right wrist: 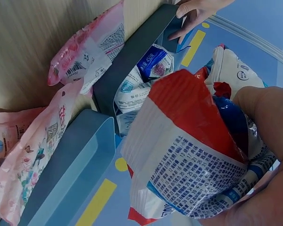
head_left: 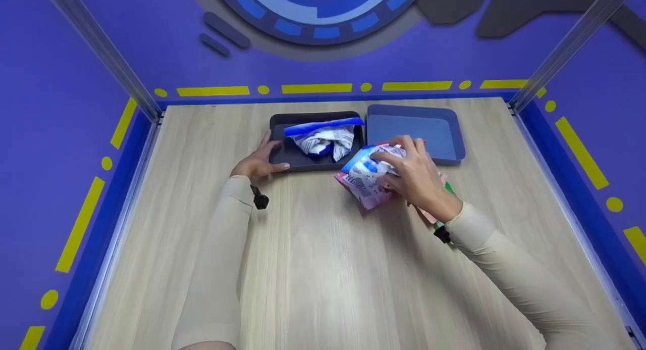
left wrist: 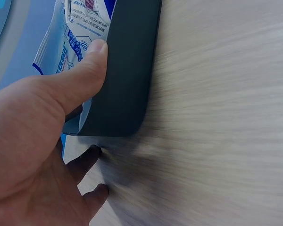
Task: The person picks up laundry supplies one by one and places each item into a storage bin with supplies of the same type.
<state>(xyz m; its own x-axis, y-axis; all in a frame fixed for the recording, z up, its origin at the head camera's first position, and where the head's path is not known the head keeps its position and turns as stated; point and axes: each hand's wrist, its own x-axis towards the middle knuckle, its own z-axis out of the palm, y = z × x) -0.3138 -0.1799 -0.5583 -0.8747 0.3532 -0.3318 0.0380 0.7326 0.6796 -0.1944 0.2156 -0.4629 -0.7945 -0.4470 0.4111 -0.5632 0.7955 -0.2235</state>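
Note:
My left hand (head_left: 257, 160) grips the left end of a black tray (head_left: 298, 166), thumb along the front wall and a finger over the end rim. Inside that tray lies a crumpled white-and-blue plastic package (head_left: 328, 140) with a blue top edge. My right hand (head_left: 416, 176) pinches a crumpled white, red and blue plastic package (right wrist: 188, 155), held above the table in front of the trays. Below it lie pink printed packages (head_left: 366, 191), partly hidden by the hand; the right wrist view shows more of their pink film (right wrist: 42, 146).
A blue-grey tray (head_left: 414, 128) stands right of the black one, nothing visible in it. Both trays sit near the back of a wood-grain table (head_left: 323, 269). Blue panels with yellow marks (head_left: 315, 88) and metal posts (head_left: 570, 47) enclose the table.

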